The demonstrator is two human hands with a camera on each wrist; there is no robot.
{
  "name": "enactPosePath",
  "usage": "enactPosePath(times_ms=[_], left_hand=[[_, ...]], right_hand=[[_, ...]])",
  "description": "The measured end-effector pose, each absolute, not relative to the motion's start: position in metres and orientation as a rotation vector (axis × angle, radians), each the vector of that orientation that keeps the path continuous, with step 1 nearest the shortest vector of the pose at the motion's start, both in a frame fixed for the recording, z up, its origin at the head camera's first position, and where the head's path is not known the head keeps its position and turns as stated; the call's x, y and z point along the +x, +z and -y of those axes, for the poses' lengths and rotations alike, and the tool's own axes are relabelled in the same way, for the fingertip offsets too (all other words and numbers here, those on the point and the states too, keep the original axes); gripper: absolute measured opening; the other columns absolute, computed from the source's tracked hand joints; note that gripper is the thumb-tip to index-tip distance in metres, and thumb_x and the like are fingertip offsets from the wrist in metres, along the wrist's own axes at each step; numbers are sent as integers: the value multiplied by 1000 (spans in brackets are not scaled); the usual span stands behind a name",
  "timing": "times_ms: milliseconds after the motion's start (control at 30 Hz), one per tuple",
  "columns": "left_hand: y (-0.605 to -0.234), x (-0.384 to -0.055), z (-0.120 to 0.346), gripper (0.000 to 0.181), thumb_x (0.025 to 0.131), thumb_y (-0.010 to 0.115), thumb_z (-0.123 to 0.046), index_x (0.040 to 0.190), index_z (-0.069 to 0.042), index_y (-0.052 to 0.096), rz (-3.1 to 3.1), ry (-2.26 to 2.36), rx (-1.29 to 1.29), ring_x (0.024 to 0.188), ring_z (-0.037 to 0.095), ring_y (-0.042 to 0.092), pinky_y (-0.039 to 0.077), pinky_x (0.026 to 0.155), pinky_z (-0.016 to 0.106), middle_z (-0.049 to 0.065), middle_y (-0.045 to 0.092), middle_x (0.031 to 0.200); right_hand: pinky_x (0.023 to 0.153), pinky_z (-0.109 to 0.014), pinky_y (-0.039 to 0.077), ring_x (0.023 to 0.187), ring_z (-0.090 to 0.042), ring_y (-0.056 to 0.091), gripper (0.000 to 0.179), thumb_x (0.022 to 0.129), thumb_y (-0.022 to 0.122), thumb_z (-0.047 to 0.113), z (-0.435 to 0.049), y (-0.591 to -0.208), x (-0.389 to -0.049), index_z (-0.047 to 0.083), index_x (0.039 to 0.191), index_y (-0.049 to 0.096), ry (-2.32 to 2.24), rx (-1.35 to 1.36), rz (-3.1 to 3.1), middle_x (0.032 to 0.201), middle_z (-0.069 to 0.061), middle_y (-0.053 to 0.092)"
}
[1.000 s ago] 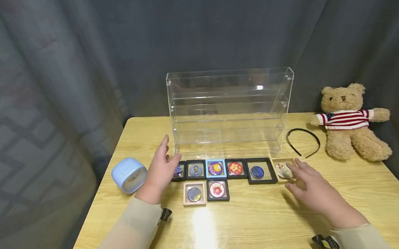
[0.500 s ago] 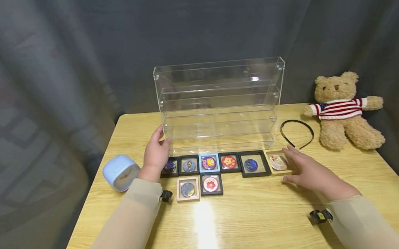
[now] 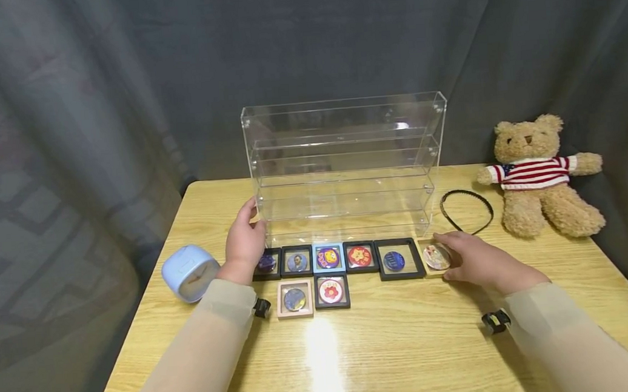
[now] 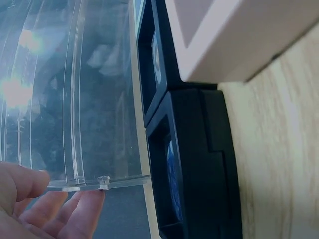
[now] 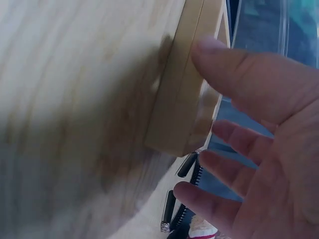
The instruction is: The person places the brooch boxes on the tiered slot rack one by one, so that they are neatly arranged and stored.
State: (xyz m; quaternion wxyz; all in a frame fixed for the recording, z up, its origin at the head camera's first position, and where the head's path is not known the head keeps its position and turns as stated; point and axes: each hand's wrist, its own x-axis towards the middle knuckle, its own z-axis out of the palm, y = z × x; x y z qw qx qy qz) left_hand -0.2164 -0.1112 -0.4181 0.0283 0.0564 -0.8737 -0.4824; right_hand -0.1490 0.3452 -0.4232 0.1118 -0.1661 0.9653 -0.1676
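A clear acrylic display shelf [image 3: 346, 184] stands upright at the back of the table. My left hand [image 3: 244, 244] grips its left side panel low down; in the left wrist view the thumb lies inside and the fingertips outside that panel. My right hand [image 3: 474, 261] holds a tan badge frame [image 3: 427, 262] at the right end of the row, thumb at its near edge and fingers at its far edge. In the right wrist view the thumb covers part of that frame, and the other fingers spread beyond its end. A round badge [image 3: 435, 257] shows inside it.
Black-edged frames [image 3: 400, 275] and a blue frame [image 3: 329, 270] line the shelf's front. A pink frame [image 3: 295, 314] and a black flower-badge frame [image 3: 332, 305] lie nearer. A blue clock [image 3: 188, 271] stands left; a black headband [image 3: 488, 205] and teddy bear [image 3: 533, 205] are right.
My left hand has come forward from beside the shelf and taken hold of its left side. My right hand has shifted left and closed in on the tan badge frame.
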Motion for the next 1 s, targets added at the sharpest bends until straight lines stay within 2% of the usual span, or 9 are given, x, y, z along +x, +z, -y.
enactPosePath(times_ms=[167, 267, 367, 467, 567, 733, 800, 900, 1000], left_hand=[[-418, -216, 111, 57, 105, 49, -18, 157, -30, 30, 2691, -1486, 170, 122, 31, 53, 51, 72, 40, 7, 42, 152], [-419, -217, 112, 57, 105, 50, -17, 157, -29, 30, 2689, -1482, 166, 123, 32, 53, 51, 74, 41, 8, 43, 151], [-419, -217, 112, 57, 105, 50, -17, 157, -29, 30, 2692, -1477, 166, 123, 32, 53, 52, 76, 42, 8, 43, 151], [-418, -217, 112, 57, 105, 49, -17, 157, -29, 30, 2692, -1482, 157, 122, 32, 54, 52, 78, 43, 8, 44, 151], [-419, -217, 112, 57, 105, 49, -16, 157, -28, 30, 2691, -1478, 155, 122, 32, 54, 53, 80, 44, 8, 44, 150], [-420, -218, 112, 57, 105, 49, -15, 157, -28, 30, 2696, -1466, 150, 123, 32, 54, 53, 81, 45, 7, 45, 150], [-420, -218, 111, 58, 105, 49, -15, 157, -29, 30, 2695, -1467, 146, 122, 32, 54, 53, 80, 45, 7, 45, 150], [-420, -218, 111, 58, 104, 50, -15, 157, -29, 31, 2690, -1463, 143, 121, 31, 55, 53, 80, 44, 6, 46, 149], [-421, -218, 112, 58, 104, 50, -15, 157, -30, 31, 2684, -1462, 143, 120, 30, 56, 54, 79, 43, 6, 46, 149]], right_hand=[[103, -70, 28, 133, -58, 26, 100, 74, 89, 29, -347, -423, -160, -3, 151, 35, -511, -504, -2771, 153, -34, 25], [103, -67, 32, 131, -56, 34, 105, 70, 91, 30, -346, -422, -166, -6, 150, 35, -515, -517, -2746, 147, -34, 35], [97, -64, 40, 118, -52, 48, 108, 64, 94, 36, -346, -422, -169, -9, 146, 40, -460, -537, -2758, 132, -31, 49], [92, -62, 45, 109, -47, 53, 107, 59, 95, 40, -347, -422, -168, -10, 141, 46, -431, -522, -2776, 121, -25, 53], [95, -64, 41, 114, -49, 50, 106, 57, 96, 41, -349, -423, -165, -9, 137, 49, -450, -501, -2796, 125, -26, 52], [100, -65, 36, 122, -54, 44, 109, 56, 96, 42, -351, -423, -157, -7, 138, 45, -539, -423, -2780, 135, -34, 47], [97, -64, 39, 120, -51, 48, 100, 60, 95, 38, -353, -421, -154, -3, 138, 46, -566, -383, -2771, 133, -32, 50], [87, -57, 47, 107, -41, 57, 73, 72, 90, 23, -357, -416, -151, 2, 132, 54, -592, -368, -2775, 122, -23, 59], [78, -50, 50, 95, -33, 60, 47, 78, 83, 9, -361, -406, -149, 3, 121, 63, -632, -388, -2773, 107, -14, 64]])
